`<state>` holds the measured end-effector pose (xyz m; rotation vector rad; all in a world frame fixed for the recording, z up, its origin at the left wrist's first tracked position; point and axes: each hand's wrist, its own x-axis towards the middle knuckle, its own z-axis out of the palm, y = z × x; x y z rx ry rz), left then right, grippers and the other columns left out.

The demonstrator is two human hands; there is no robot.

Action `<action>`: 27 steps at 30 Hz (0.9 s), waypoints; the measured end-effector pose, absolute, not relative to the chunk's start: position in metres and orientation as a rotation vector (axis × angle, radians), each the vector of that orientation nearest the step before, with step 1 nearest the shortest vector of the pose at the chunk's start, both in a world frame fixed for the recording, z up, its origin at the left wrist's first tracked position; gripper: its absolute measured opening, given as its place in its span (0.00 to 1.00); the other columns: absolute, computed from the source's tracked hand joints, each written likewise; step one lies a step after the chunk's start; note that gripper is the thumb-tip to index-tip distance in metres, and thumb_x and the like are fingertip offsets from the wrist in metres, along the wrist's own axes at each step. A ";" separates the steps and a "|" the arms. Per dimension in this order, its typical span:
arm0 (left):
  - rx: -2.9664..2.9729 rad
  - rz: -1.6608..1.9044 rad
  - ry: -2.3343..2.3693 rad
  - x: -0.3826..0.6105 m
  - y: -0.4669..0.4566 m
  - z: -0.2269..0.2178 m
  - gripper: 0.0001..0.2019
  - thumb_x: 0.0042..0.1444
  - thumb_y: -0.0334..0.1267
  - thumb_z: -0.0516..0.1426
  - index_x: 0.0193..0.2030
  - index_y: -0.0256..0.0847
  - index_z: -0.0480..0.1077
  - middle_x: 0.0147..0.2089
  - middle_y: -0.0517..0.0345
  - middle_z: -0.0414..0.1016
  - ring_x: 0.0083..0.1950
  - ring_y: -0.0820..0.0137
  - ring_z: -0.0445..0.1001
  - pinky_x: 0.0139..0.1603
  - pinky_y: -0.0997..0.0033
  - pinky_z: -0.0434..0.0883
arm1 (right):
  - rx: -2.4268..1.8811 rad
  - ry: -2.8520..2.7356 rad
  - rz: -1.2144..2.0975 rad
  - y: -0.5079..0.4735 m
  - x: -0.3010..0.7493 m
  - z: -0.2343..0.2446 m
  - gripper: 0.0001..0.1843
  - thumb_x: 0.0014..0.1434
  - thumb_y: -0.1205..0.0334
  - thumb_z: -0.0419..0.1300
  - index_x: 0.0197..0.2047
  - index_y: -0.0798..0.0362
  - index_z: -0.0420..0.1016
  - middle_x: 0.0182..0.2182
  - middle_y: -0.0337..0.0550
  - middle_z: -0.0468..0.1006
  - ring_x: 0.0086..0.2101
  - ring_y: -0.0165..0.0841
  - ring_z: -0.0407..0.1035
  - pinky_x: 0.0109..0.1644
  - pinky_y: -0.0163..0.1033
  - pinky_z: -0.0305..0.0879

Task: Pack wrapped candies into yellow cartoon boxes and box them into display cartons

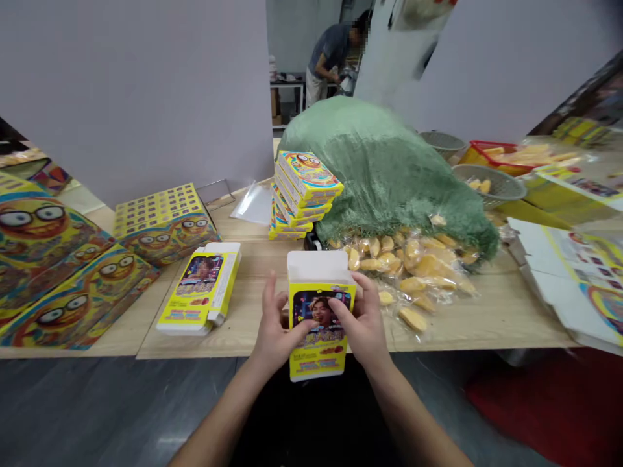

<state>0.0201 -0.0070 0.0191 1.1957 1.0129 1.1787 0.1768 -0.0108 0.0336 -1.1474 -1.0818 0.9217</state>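
Apparently, hands (275, 321) clasp a carton (321, 360) over table's edge (219, 357).

Small food-packing workshop. Long wooden worktop (243, 311) carrying stacked yellow printed cartons (306, 188), flat carton blanks (569, 272) at right edge, clear bags of yellow fruit pieces (403, 272), grey plastic baskets (489, 185). Green mesh sack (374, 155) heaped toward worktop's back edge. Plain grey partition walls (131, 91), dark floor (111, 395). Co-worker (333, 55) bent over in further room, beside metal shelving (287, 91), cardboard boxes (276, 107).
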 end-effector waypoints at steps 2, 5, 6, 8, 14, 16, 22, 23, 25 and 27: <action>1.278 1.131 0.983 0.016 -0.004 0.021 0.40 0.52 0.43 0.64 0.67 0.48 0.46 0.53 0.52 0.71 0.49 0.64 0.76 0.47 0.67 0.73 | -1.137 -1.166 0.935 -0.009 0.180 0.036 0.13 0.56 0.59 0.62 0.43 0.47 0.65 0.31 0.35 0.73 0.29 0.30 0.68 0.34 0.35 0.66; 1.368 1.069 0.998 0.005 0.004 0.025 0.18 0.57 0.47 0.59 0.50 0.43 0.63 0.40 0.59 0.72 0.39 0.70 0.74 0.38 0.74 0.71 | -1.172 -1.411 0.944 -0.009 0.189 0.040 0.12 0.56 0.58 0.61 0.26 0.51 0.63 0.22 0.33 0.64 0.24 0.28 0.60 0.29 0.33 0.58; 1.405 1.046 1.013 0.001 0.006 0.026 0.14 0.58 0.48 0.57 0.45 0.42 0.64 0.37 0.60 0.71 0.36 0.72 0.72 0.36 0.76 0.70 | -1.180 -1.494 0.958 -0.009 0.193 0.040 0.15 0.56 0.57 0.60 0.22 0.51 0.61 0.21 0.34 0.63 0.25 0.29 0.60 0.29 0.34 0.58; 1.496 0.972 1.029 -0.005 0.007 0.027 0.12 0.60 0.48 0.56 0.41 0.41 0.63 0.34 0.62 0.69 0.34 0.73 0.70 0.34 0.76 0.68 | -1.171 -1.542 1.035 -0.009 0.200 0.041 0.16 0.58 0.54 0.58 0.23 0.51 0.66 0.24 0.38 0.69 0.29 0.31 0.64 0.33 0.35 0.61; 1.577 0.900 1.122 -0.003 0.003 0.026 0.15 0.59 0.46 0.57 0.47 0.43 0.60 0.39 0.60 0.73 0.37 0.70 0.74 0.36 0.73 0.69 | -1.178 -1.358 1.493 0.007 0.213 0.046 0.23 0.60 0.55 0.56 0.58 0.46 0.69 0.48 0.43 0.78 0.43 0.36 0.73 0.46 0.42 0.71; 1.493 0.955 1.198 0.000 0.004 0.025 0.21 0.56 0.47 0.60 0.51 0.44 0.56 0.38 0.60 0.74 0.36 0.69 0.75 0.35 0.72 0.69 | -1.120 -1.565 1.405 0.011 0.215 0.053 0.22 0.60 0.57 0.56 0.58 0.47 0.71 0.50 0.44 0.78 0.48 0.38 0.72 0.53 0.46 0.68; 1.394 1.025 1.286 0.005 0.006 0.026 0.26 0.52 0.48 0.62 0.49 0.44 0.53 0.34 0.62 0.73 0.34 0.68 0.76 0.34 0.71 0.69 | -0.956 -1.745 1.319 0.008 0.216 0.061 0.20 0.64 0.46 0.52 0.50 0.44 0.78 0.57 0.43 0.72 0.57 0.41 0.66 0.62 0.51 0.60; 1.421 1.021 1.299 0.006 0.006 0.027 0.26 0.51 0.47 0.63 0.49 0.44 0.53 0.34 0.62 0.72 0.34 0.68 0.75 0.34 0.71 0.69 | -1.009 -1.661 1.359 0.008 0.214 0.060 0.20 0.64 0.45 0.52 0.46 0.46 0.80 0.55 0.44 0.75 0.55 0.41 0.69 0.60 0.51 0.63; 1.458 1.028 1.310 0.007 0.005 0.028 0.28 0.49 0.46 0.64 0.48 0.44 0.53 0.34 0.63 0.71 0.35 0.67 0.75 0.35 0.70 0.69 | -1.107 -1.523 1.440 0.009 0.210 0.057 0.18 0.62 0.48 0.55 0.45 0.48 0.79 0.49 0.46 0.79 0.48 0.40 0.74 0.53 0.48 0.69; 1.457 1.032 1.290 0.007 0.004 0.028 0.28 0.49 0.47 0.65 0.48 0.44 0.52 0.34 0.63 0.70 0.35 0.68 0.75 0.35 0.70 0.70 | -1.158 -1.537 1.462 0.011 0.206 0.057 0.21 0.58 0.51 0.60 0.52 0.49 0.74 0.46 0.47 0.80 0.45 0.39 0.75 0.48 0.46 0.72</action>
